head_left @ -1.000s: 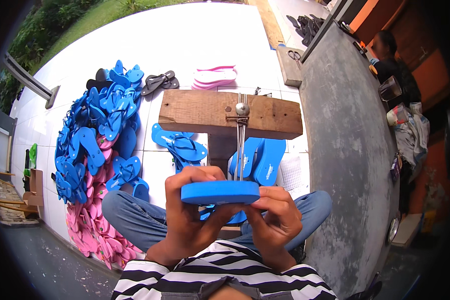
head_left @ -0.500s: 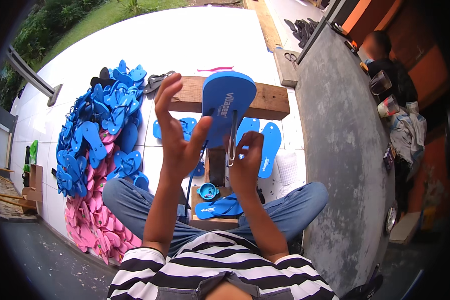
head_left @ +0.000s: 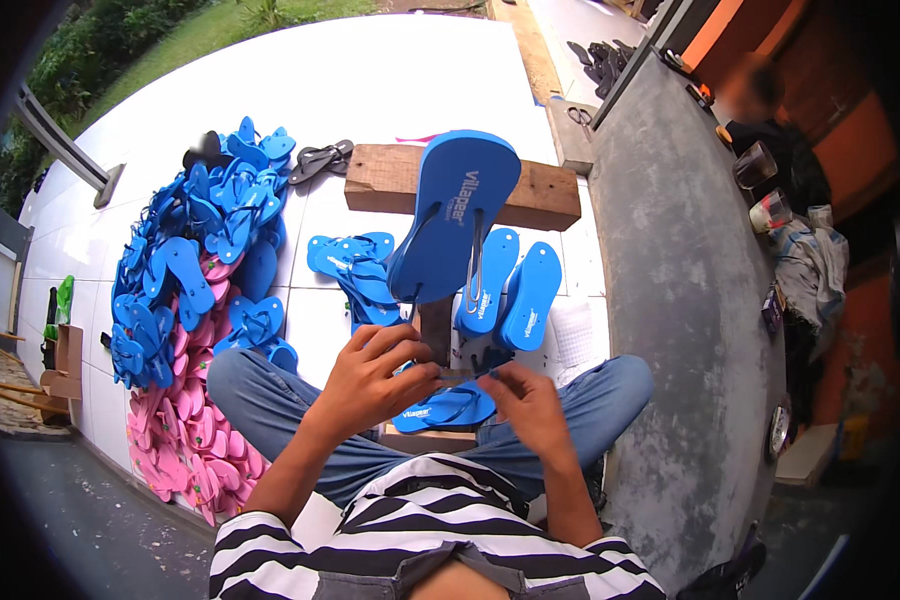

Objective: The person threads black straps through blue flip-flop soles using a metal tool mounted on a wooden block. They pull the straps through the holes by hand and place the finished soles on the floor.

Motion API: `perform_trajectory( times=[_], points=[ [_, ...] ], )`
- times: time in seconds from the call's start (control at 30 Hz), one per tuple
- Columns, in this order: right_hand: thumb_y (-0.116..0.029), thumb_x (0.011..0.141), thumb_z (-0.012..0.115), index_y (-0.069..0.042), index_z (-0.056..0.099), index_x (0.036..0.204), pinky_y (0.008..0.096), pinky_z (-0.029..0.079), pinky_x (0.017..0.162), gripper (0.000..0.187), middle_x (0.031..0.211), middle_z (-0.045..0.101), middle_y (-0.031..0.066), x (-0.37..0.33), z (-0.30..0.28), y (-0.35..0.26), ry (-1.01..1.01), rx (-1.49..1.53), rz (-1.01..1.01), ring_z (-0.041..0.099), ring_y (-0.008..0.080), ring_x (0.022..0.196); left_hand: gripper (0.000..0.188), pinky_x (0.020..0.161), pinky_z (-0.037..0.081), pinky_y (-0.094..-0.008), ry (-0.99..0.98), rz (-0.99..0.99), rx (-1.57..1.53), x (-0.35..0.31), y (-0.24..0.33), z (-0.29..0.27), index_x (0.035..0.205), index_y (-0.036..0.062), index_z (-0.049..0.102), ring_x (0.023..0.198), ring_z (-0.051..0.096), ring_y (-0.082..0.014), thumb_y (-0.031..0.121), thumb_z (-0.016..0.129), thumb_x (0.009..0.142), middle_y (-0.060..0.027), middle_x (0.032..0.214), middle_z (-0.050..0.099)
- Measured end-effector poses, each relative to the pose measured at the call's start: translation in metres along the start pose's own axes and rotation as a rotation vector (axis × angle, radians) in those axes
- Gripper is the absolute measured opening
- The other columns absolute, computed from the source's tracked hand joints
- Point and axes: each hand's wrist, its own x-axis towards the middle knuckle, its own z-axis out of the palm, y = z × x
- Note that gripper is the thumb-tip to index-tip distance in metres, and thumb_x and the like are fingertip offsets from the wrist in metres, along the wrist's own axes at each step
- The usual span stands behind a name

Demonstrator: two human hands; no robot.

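Note:
A blue flip-flop sole [head_left: 440, 245] stands tilted on a wooden stand, with a thin metal loop tool [head_left: 475, 275] through its right strap hole. Neither hand touches the sole. My left hand [head_left: 375, 385] is below it, fingers curled in; what they grip is hidden. Close by on the right, my right hand [head_left: 535, 410] pinches with thumb and forefinger at something small and dark that I cannot make out. Just beneath the hands a finished blue flip-flop [head_left: 450, 408] lies on a wooden base between my legs.
A wooden beam [head_left: 390, 180] lies behind the sole. Blue soles [head_left: 532, 300] rest to the right, blue flip-flops [head_left: 355, 262] to the left. Farther left is a large heap of blue flip-flops [head_left: 235, 225] and pink flip-flops [head_left: 195, 440]. Another person [head_left: 785, 150] sits at far right.
Both hands have left the raised sole and come down toward my lap, closer together. My left hand went from spread fingers to curled. The sole and metal loop stay on the stand, slightly shifted.

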Motion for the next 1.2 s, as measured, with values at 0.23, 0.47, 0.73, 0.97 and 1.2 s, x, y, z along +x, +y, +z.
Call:
perform_trajectory(
  times=[0.23,0.47,0.73,0.97,1.2],
  points=[
    [-0.022,0.096,0.066,0.002,0.069,0.111,0.0239,0.051,0.074,0.029,0.094,0.069,0.0055,0.034,0.036,-0.047,0.442,0.382,-0.395,0.063,0.0091,0.084,0.023,0.063,0.05,-0.0345,0.444,-0.238,-0.113,0.04,0.032,0.055,0.093,0.0099,0.072,0.079,0.06,-0.0224,0.01,0.081,0.071,-0.0024,0.083,0.064],
    [-0.028,0.102,0.054,-0.001,0.064,0.096,0.023,0.044,0.075,0.03,0.082,0.058,0.0012,0.046,0.037,-0.066,0.123,0.431,-0.566,0.053,0.0085,0.079,0.014,0.069,0.048,-0.0357,0.607,-0.203,-0.203,0.046,0.031,0.033,0.09,0.0058,0.07,0.08,0.059,-0.0261,0.004,0.072,0.076,-0.0086,0.088,0.062],
    [-0.035,0.105,0.047,-0.003,0.057,0.084,0.0236,0.032,0.065,0.04,0.074,0.045,-0.0017,0.061,0.011,-0.068,-0.277,0.402,-0.562,0.038,0.0081,0.069,0.039,0.085,0.046,-0.0378,0.688,-0.289,0.004,0.085,-0.03,-0.027,0.121,0.0032,0.056,0.103,0.057,-0.0275,0.02,0.068,0.088,-0.011,0.107,0.064],
    [-0.039,0.101,0.053,-0.002,0.061,0.082,0.0248,0.037,0.066,0.042,0.075,0.054,0.0,0.061,0.002,-0.073,-0.352,0.29,-0.5,0.045,0.0085,0.072,0.041,0.082,0.051,-0.0388,0.376,-0.236,-0.337,0.133,-0.043,-0.055,0.116,-0.0006,0.059,0.094,0.067,-0.0283,0.031,0.069,0.091,-0.0156,0.101,0.069],
    [-0.042,0.101,0.053,-0.006,0.059,0.08,0.0255,0.026,0.052,0.042,0.069,0.05,-0.0011,0.089,0.002,-0.061,-0.422,0.382,-0.403,0.034,0.0072,0.056,0.037,0.069,0.055,-0.0337,0.353,-0.282,-0.493,0.152,-0.051,-0.036,0.114,0.0042,0.061,0.078,0.072,-0.0235,0.03,0.071,0.089,-0.0124,0.087,0.072]
  ],
)
